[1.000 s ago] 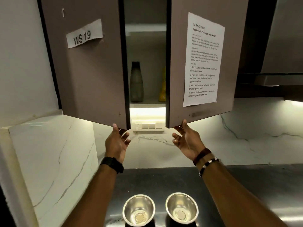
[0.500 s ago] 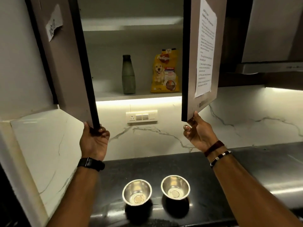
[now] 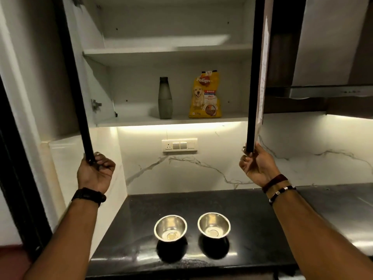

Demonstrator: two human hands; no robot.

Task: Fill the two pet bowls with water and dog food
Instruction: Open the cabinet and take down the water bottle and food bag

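Bowls, two steel ones, stood side by side and apart on the dark counter: left bowl, right bowl, both looking empty. Left hand gripped the bottom corner of the left cabinet door; right hand curled round the bottom edge of the right door. Both doors stood wide. Step judged: access to supplies. On the lower shelf, grey bottle stood near the dog food bag. Next move likely calls for releasing a door and reaching up for one.
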